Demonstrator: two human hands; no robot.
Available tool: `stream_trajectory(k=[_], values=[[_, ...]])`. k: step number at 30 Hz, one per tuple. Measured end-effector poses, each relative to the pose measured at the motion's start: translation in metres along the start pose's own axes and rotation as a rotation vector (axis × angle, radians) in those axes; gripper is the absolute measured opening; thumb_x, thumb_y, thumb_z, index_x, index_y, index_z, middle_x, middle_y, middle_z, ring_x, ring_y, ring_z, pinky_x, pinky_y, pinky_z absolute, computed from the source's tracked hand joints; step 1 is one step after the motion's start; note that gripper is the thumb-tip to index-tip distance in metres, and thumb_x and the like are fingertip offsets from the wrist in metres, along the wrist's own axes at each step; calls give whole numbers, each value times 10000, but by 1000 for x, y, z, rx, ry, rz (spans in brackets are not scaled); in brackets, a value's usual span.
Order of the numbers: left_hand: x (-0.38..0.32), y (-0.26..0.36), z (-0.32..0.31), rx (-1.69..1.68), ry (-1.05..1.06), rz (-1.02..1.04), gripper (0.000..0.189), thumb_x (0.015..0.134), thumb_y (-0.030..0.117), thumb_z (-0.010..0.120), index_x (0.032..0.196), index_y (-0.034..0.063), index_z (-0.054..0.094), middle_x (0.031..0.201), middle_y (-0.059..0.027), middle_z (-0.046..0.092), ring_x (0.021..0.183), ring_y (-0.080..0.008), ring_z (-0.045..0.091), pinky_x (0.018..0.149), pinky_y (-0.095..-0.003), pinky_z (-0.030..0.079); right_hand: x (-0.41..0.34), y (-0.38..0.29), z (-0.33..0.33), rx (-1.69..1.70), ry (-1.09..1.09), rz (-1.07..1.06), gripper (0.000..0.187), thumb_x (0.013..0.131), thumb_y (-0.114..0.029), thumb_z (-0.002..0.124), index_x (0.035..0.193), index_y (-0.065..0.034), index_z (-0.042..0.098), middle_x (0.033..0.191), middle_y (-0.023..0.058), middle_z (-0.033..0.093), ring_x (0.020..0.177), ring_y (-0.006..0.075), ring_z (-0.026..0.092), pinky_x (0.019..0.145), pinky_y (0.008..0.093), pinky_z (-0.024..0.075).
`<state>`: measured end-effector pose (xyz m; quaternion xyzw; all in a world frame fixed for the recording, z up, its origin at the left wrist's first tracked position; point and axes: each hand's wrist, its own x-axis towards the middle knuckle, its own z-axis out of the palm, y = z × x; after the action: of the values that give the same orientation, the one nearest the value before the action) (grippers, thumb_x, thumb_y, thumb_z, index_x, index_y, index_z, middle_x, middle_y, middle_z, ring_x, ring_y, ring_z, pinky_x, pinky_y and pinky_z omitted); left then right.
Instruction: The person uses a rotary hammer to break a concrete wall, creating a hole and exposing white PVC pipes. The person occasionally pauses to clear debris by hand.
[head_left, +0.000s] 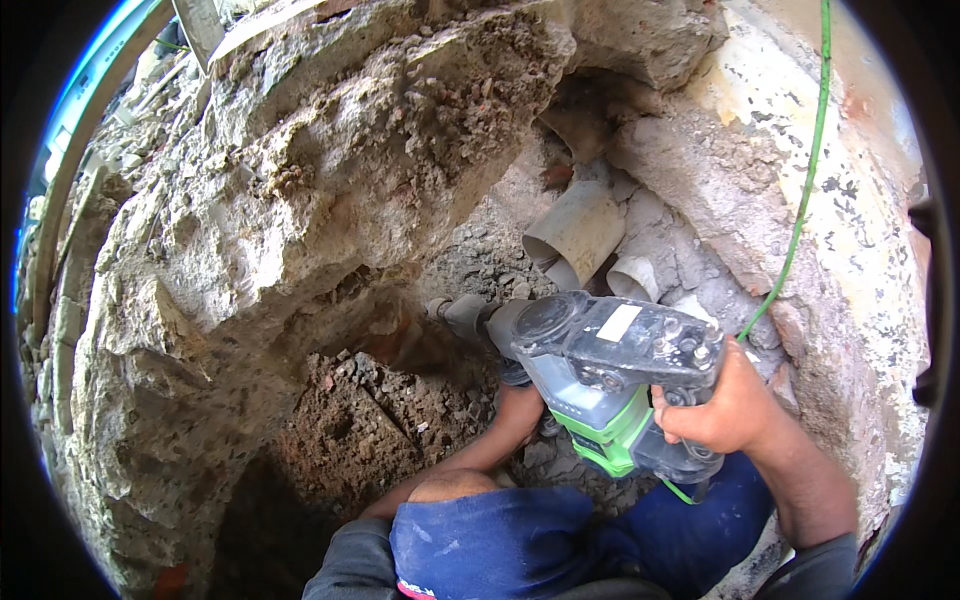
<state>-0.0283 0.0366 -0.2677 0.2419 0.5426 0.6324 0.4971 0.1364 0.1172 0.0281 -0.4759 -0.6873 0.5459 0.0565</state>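
A dusty black, grey and green rotary hammer lies across the middle of the head view, its front pointing left. My right hand is wrapped around its rear handle, with the thumb along the inner side. Under the front of the body, my left hand grips the side handle, though the tool hides most of the fingers. The chuck reaches towards the undercut earth and masonry wall. I cannot make out the bit's tip against the blurred brown hollow there.
A wide cut plastic pipe and a narrower pipe stick out just beyond the tool. A green cable hangs down the right wall. Loose soil and rubble lie at the left. My bent knee is close below.
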Motion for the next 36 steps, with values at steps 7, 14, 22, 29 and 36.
stream_trajectory(k=[7, 14, 22, 29, 36], values=[[8, -9, -16, 351, -77, 244, 383, 912, 138, 705, 1274, 22, 653, 1289, -155, 684, 1194, -271, 640, 1042, -392, 478, -11, 29, 26, -153, 59, -258, 373, 741, -165, 763, 1060, 14, 694, 930, 143, 760, 891, 235, 749, 823, 347, 573], [10, -14, -31, 543, -139, 192, 361, 938, 207, 693, 1252, 29, 678, 1269, -156, 698, 1181, -275, 649, 1048, -399, 478, -15, 34, 42, -36, 49, -195, 357, 738, -149, 764, 1039, 26, 685, 921, 166, 759, 891, 247, 759, 800, 349, 581], [12, -26, -43, 687, -198, 204, 388, 917, 252, 726, 1243, 46, 687, 1267, -149, 699, 1178, -273, 649, 1045, -400, 481, -21, 45, 55, 7, 85, -204, 356, 719, -113, 770, 1031, 30, 678, 926, 160, 757, 882, 246, 758, 784, 352, 581], [10, -45, -60, 691, -279, 106, 400, 908, 271, 738, 1240, 53, 690, 1271, -146, 698, 1182, -271, 647, 1044, -401, 482, -29, 78, 66, 35, 173, -234, 354, 720, -109, 767, 1033, 34, 682, 920, 150, 757, 874, 239, 759, 773, 361, 583], [11, -44, -48, 359, -261, -47, 405, 930, 264, 718, 1272, 54, 668, 1297, -121, 690, 1202, -255, 628, 1057, -391, 469, -24, 87, 48, 148, 161, -111, 329, 743, -97, 763, 1041, 27, 703, 933, 100, 767, 858, 152, 732, 797, 323, 573]])
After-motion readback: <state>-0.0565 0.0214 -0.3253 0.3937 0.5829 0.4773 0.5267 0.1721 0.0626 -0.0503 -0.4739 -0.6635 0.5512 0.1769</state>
